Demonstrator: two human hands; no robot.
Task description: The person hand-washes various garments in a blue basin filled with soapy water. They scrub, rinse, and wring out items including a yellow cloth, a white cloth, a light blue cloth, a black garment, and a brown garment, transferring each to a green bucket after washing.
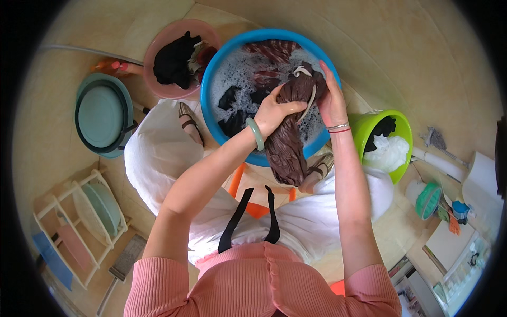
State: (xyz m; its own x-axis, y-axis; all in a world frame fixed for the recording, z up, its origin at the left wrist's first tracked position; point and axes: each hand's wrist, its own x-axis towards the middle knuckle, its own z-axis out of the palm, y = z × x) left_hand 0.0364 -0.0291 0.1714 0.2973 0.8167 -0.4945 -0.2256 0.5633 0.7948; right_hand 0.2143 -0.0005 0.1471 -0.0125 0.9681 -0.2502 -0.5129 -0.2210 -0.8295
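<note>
A wet, wrinkled brown garment [288, 142] with a pale cord hangs above a blue-rimmed basin [210, 79], its lower end draping over the near rim. My left hand [274, 113] is closed round its middle, the thumb lying across the front. On the garment's right side, my right hand [332, 103] holds the upper end, with its long fingers pointing up and partly hidden by the cloth. Foamy water [229, 74] fills the basin. Dark red striped cloth [272, 50] and black cloth [232, 124] lie in it.
A pink basin [153, 39] with dark clothes stands at the far left. To the right is a lime green bucket [404, 127] with black and white cloth. Stacked green basins [100, 116] and a white rack [79, 227] stand left. An orange stool [256, 210] shows beneath me.
</note>
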